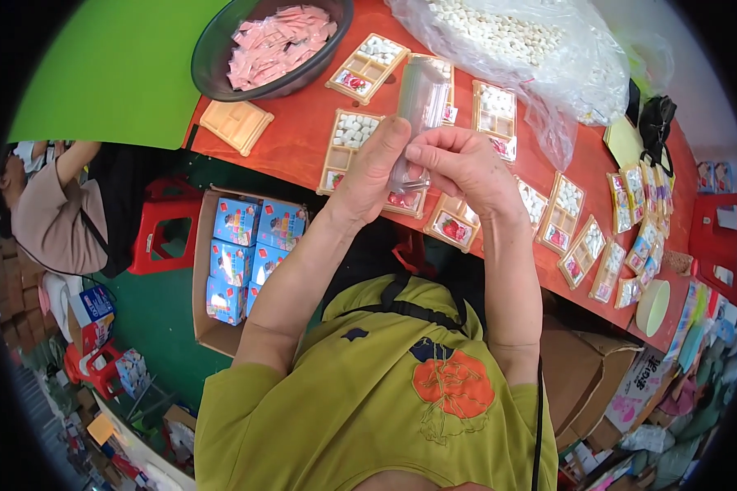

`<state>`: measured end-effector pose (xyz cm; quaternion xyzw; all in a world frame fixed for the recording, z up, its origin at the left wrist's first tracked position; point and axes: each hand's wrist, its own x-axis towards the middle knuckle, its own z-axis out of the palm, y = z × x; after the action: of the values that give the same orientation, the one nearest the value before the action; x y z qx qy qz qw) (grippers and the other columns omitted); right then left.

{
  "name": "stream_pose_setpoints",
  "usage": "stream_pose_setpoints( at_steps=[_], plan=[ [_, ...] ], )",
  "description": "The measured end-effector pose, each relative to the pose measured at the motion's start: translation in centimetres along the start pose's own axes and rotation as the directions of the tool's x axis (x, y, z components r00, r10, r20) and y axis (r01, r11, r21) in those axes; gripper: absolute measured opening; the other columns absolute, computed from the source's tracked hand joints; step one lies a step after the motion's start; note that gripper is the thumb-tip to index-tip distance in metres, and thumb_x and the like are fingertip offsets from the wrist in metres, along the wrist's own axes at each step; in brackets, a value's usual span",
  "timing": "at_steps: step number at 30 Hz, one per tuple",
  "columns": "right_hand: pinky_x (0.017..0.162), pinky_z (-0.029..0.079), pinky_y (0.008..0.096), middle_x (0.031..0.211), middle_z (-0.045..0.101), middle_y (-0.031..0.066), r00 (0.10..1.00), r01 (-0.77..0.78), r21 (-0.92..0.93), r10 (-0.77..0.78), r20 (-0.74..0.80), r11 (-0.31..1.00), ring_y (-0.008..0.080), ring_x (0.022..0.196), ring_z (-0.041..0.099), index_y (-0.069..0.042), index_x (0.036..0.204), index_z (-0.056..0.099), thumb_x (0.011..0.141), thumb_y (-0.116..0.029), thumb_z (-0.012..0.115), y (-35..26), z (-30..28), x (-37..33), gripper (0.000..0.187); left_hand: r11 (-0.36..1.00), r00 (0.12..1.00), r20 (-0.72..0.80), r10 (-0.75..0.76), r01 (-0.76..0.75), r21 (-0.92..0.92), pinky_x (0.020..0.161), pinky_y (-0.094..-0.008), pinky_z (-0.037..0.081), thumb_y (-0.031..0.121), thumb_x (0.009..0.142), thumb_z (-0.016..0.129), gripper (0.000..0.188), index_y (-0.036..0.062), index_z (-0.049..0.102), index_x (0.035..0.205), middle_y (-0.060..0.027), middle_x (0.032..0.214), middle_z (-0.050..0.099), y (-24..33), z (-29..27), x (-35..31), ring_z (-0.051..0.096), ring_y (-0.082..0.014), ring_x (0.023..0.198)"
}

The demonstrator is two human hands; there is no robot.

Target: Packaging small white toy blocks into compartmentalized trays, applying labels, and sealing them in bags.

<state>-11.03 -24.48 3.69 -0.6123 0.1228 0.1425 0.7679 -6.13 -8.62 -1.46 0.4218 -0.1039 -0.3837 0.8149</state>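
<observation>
In front of me, over the table, my left hand is wrapped around a narrow stack of clear plastic lids that stands upright. My right hand pinches the stack's lower edge between thumb and fingers. Around and beneath the hands lie tan divided trays holding white cube-like pieces and red packets: one tray is beyond the left hand, another tray beyond the right. A tray just below the right hand shows a strawberry-printed packet. The hands partly cover the trays behind them.
A dark basin of pink sachets and an unfilled tan tray sit at left. A clear bag of white pieces lies far right, with wrapped packs nearer. A carton holds blue boxes. Another person is at left.
</observation>
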Motion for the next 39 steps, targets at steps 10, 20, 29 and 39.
stream_pose_setpoints(
  at_steps=[10,20,29,39],
  plan=[
    [0.046,0.039,0.0195,0.076,0.068,0.0053,0.999,0.002,0.078,-0.006,0.05,0.997,0.0049,0.05,0.048,0.0,0.095,0.069,0.088,-0.015,0.073,1.2,1.4,1.4,0.017,0.999,0.995,-0.083,0.053,-0.054,-0.001,0.051,-0.0197,0.045,0.056,0.097,0.051,0.049,0.0086,0.051,0.109,0.0005,0.081,0.055,0.5,-1.3,-1.0,0.055,-0.0045,0.064],
    [0.048,0.04,0.0204,0.076,0.067,0.0041,0.999,-0.002,0.155,-0.006,0.053,0.988,0.0062,0.053,0.05,-0.002,0.092,0.069,0.091,-0.016,0.068,1.2,3.0,1.6,0.014,0.999,0.999,-0.03,0.028,-0.028,-0.016,0.053,-0.0209,0.05,0.055,0.096,0.053,0.056,0.0045,0.049,0.121,-0.0035,0.089,0.06,1.1,-2.5,-1.3,0.061,-0.008,0.067],
    [0.068,0.051,0.0253,0.086,0.067,0.007,0.924,0.251,-0.188,-0.293,-0.248,0.95,0.0118,0.083,0.064,-0.001,0.086,0.063,0.091,-0.009,0.055,0.8,3.3,1.9,0.012,0.981,0.944,-0.27,0.188,-0.169,0.091,0.055,-0.026,0.055,0.032,0.092,0.066,0.055,0.0018,0.042,0.132,-0.0114,0.111,0.06,3.3,-3.2,-2.0,0.067,-0.0161,0.083],
    [0.067,0.057,0.0284,0.083,0.061,0.0031,0.909,0.17,0.239,-0.059,-0.412,0.956,0.014,0.077,0.066,-0.003,0.086,0.058,0.092,-0.006,0.056,0.6,-4.2,4.6,0.007,0.679,0.861,-0.333,0.385,-0.019,0.734,0.081,-0.0305,0.051,0.036,0.083,0.076,0.069,0.0009,0.046,0.133,-0.0119,0.115,0.061,6.1,-7.4,-6.4,0.063,-0.0201,0.097]
  ],
)
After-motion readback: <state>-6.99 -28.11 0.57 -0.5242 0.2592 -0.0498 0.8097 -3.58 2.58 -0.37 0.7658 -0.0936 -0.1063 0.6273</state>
